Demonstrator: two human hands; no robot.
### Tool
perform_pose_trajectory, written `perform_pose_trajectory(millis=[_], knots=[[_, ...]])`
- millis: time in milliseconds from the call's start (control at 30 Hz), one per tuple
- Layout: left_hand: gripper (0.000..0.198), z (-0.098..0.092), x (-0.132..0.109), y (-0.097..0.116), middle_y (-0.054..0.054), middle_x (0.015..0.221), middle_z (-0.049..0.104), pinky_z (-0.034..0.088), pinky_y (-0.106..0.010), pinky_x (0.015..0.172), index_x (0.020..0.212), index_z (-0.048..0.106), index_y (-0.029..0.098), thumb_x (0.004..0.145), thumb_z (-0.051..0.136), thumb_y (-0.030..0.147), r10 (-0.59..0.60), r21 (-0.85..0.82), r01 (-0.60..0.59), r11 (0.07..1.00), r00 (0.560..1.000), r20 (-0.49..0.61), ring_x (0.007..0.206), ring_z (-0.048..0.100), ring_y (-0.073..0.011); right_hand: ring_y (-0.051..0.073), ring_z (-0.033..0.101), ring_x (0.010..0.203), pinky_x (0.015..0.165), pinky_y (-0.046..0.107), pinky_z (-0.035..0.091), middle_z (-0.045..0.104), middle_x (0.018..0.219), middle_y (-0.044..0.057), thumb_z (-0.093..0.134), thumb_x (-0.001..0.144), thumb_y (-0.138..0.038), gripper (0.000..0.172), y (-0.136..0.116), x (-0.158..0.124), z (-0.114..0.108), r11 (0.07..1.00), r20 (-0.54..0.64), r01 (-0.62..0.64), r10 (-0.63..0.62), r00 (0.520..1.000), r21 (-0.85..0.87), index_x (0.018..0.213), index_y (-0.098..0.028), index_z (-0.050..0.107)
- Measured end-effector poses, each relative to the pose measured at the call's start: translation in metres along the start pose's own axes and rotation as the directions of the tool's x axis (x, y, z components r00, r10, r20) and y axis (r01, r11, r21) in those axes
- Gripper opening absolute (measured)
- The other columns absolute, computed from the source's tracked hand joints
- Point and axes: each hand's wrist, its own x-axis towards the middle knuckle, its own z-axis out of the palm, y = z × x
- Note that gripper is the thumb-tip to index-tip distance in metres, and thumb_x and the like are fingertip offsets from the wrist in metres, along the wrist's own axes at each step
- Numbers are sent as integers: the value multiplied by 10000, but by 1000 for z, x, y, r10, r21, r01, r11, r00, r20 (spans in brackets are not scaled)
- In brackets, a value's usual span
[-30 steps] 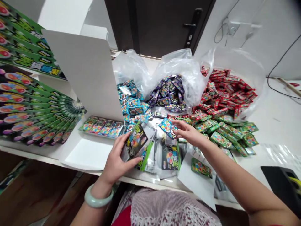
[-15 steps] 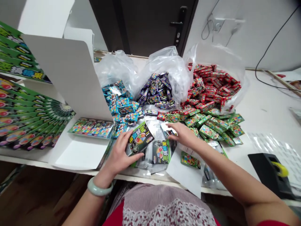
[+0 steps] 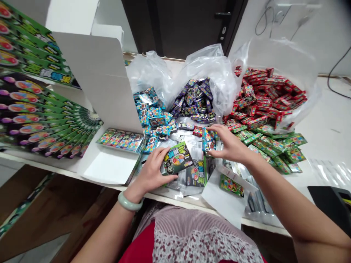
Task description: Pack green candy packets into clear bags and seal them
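My left hand is closed on a black and green candy packet, thumb along its lower edge. My right hand pinches a small blue candy box between thumb and fingers, its printed face toward me. Under the hands, another black packet lies on clear plastic sleeves. Left of my left hand stands an open white display box with its lid raised; a row of small candy boxes lies along its back. A green candy box rests on a white card flap below my right hand.
Plastic bags spill blue boxes, purple boxes and red boxes along the back. Green boxes are heaped at right. Fanned printed cards stand at far left. A black tape dispenser sits near the right edge.
The small box in my right hand has turned, so its blue printed face now shows. My left hand still holds the black packet. The view has shifted, moving the scene rightward.
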Motion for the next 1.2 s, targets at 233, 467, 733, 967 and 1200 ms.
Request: perform_pose_trajectory(millis=[233, 467, 733, 967, 1200], knots=[[954, 6, 5, 6, -166, 1325, 444, 376, -530, 1069, 1463, 280, 181, 693, 775, 450, 107, 31, -107, 994, 994, 3, 1247, 432, -350, 350, 429, 1256, 1050, 515, 390, 451, 1368, 173, 714, 770, -361, 702, -45, -14, -20, 985, 233, 149, -125, 964, -88, 1390, -193, 430], [955, 8, 2, 15, -160, 1328, 453, 385, -520, 1057, 1460, 295, 193, 677, 778, 451, 122, -35, -120, 992, 990, 66, 1246, 440, -347, 316, 458, 1267, 1061, 479, 406, 459, 1389, 156, 756, 751, -362, 783, -44, -14, -12, 988, 303, 152, -154, 940, 29, 1417, -222, 368], [879, 9, 6, 31, -171, 1314, 465, 354, -543, 1074, 1375, 351, 157, 664, 797, 417, 25, 23, -23, 999, 992, -126, 1244, 432, -349, 265, 564, 1145, 893, 422, 539, 525, 1274, 124, 628, 866, -366, 443, -49, -28, 25, 883, 61, -230, 225, 972, 409, 1252, -275, 431], [368, 20, 6, 42, -69, 1066, 592, 543, -362, 820, 1218, 476, 211, 875, 583, 289, -229, -557, 153, 816, 971, -69, 959, 609, -202, 164, 637, 833, 707, 318, 539, 661, 1014, 40, 557, 889, -317, 308, -56, -22, 28, 730, 92, -259, 261, 961, 632, 1192, -259, 549], [532, 47, -31, 50, -63, 1076, 584, 574, -322, 753, 1325, 427, 232, 830, 622, 230, -373, -801, 256, 541, 927, 44, 863, 633, -165, 165, 639, 809, 710, 308, 513, 696, 975, 31, 564, 881, -288, 216, -59, -19, 28, 857, 340, -235, 75, 937, 458, 1079, -244, 637]])
